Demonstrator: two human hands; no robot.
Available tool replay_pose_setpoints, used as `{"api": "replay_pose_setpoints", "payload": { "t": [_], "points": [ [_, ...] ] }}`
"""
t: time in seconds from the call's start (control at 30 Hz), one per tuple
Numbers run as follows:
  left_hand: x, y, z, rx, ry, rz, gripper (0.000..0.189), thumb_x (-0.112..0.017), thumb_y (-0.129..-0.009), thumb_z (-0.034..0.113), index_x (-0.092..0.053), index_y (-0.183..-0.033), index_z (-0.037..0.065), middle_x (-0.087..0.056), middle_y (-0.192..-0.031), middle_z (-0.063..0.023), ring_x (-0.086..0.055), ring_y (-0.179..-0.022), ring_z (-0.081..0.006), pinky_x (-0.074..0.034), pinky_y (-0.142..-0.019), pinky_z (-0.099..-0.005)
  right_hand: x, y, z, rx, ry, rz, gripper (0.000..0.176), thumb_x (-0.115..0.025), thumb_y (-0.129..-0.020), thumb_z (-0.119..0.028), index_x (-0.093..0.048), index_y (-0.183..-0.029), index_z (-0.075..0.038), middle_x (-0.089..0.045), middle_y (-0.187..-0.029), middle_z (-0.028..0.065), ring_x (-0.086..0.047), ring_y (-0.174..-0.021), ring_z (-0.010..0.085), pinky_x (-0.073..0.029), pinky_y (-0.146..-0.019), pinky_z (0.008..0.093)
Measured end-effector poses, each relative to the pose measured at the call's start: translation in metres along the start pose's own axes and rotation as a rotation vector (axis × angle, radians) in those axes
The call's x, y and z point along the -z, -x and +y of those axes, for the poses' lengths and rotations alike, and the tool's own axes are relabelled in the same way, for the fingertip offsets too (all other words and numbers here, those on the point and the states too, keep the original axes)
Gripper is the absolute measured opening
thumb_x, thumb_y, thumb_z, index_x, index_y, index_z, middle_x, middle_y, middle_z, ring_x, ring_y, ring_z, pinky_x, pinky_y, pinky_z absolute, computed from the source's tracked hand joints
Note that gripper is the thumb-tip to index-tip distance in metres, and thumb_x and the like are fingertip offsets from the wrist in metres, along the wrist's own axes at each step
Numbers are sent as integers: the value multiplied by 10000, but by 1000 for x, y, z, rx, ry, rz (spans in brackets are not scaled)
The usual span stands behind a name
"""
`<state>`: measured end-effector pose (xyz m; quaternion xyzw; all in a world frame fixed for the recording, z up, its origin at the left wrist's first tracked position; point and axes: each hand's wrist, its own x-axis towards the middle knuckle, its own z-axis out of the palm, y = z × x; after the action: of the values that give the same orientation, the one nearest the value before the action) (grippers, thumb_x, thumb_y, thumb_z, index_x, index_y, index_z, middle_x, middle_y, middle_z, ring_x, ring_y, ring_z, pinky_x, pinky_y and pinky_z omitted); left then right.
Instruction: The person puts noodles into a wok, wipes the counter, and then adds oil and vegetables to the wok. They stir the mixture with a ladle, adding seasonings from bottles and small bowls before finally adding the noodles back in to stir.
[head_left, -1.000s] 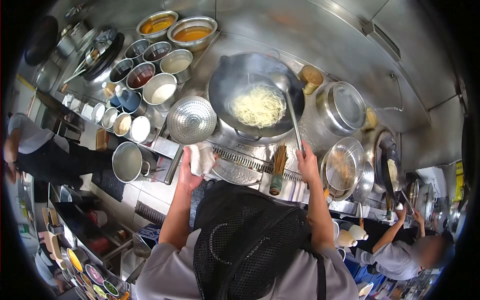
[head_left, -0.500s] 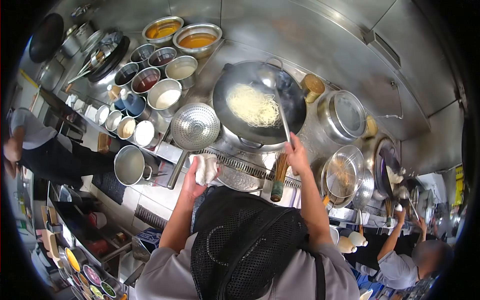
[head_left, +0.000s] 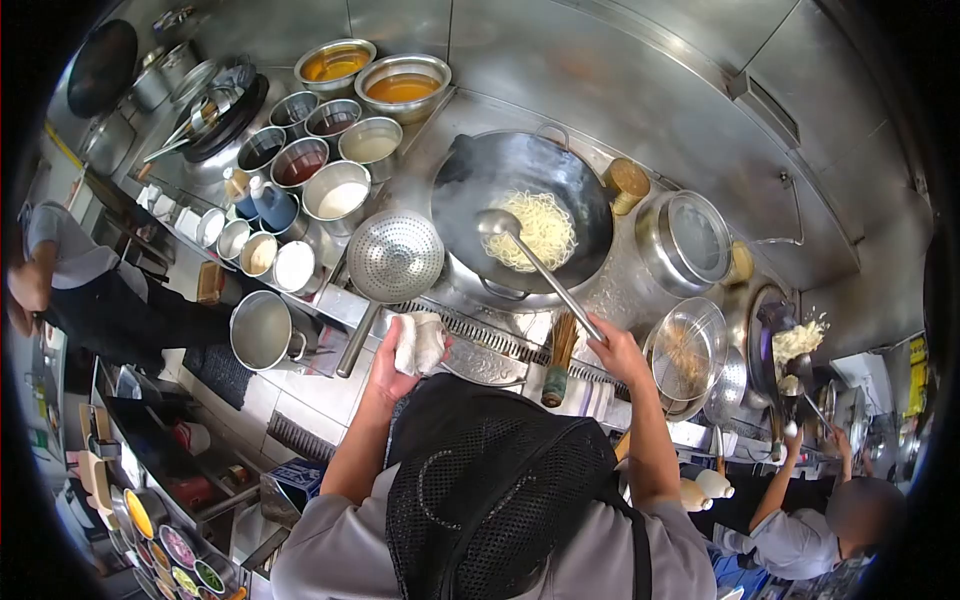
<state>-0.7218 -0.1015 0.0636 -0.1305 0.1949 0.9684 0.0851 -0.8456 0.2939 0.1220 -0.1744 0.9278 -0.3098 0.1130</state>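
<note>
My right hand [head_left: 622,354] is closed around the handle of a long steel ladle [head_left: 548,277]. The ladle's bowl sits at the left edge of a heap of pale noodles [head_left: 548,236], inside a large dark wok [head_left: 585,185]. Steam hangs over the wok's left side. Below and left of the wok, my left hand [head_left: 388,372] grips a folded white cloth [head_left: 428,342]. A perforated strainer [head_left: 396,256] rests just above that hand, its handle pointing down to the left.
Metal pots of sauces [head_left: 370,145] and two bowls of orange liquid [head_left: 403,88] stand at upper left. A bamboo brush [head_left: 560,365] lies before the wok. Right are a wire strainer [head_left: 688,350] and a co-worker [head_left: 790,530] at another wok. Another person [head_left: 80,260] stands left.
My right hand has moved right and down, drawing the ladle's bowl from the wok's far side to the noodles' left edge. The noodles have shifted right. Food rises from the co-worker's wok.
</note>
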Motion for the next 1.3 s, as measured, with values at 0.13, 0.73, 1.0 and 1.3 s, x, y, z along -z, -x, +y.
{"api": "replay_pose_setpoints", "payload": {
  "t": [0.13, 0.73, 1.0, 1.3],
  "points": [
    [8, -5, -3, 9, -13, 5, 602, -498, -991, 499, -508, -1321, -5, -630, -1200, -175, -640, -1060, -346, -528, -944, -477, 22, 53, -2, -75, 60, 98, 469, -684, -876, -140, -583, -1333, -107, -695, -1019, 230, -695, -843, 347, -532, -759, 416],
    [21, -33, -32, 126, -278, 74, 598, -496, -988, 524, -473, -1370, 64, -595, -1271, -146, -609, -1123, -340, -544, -888, -460, -105, 103, 35, -417, -102, 729, 484, -630, -922, -161, -477, -1368, -51, -637, -1003, 277, -622, -897, 457, -494, -762, 540],
    [-14, -43, -28, 207, -199, -35, 621, -529, -965, 532, -482, -1360, 54, -592, -1275, -162, -572, -1168, -420, -478, -999, -532, -162, 142, 46, -651, -63, 576, 548, -560, -915, -167, -372, -1426, -102, -586, -1155, 284, -609, -968, 498, -497, -836, 577],
    [-2, -64, -31, 237, -214, 121, 546, -556, -977, 457, -512, -1334, 46, -629, -1223, -141, -643, -1068, -314, -579, -871, -387, -185, 153, 55, -646, -69, 548, 674, -627, -852, -110, -307, -1444, -122, -400, -1267, 306, -586, -964, 536, -514, -851, 557]
  ]
}}
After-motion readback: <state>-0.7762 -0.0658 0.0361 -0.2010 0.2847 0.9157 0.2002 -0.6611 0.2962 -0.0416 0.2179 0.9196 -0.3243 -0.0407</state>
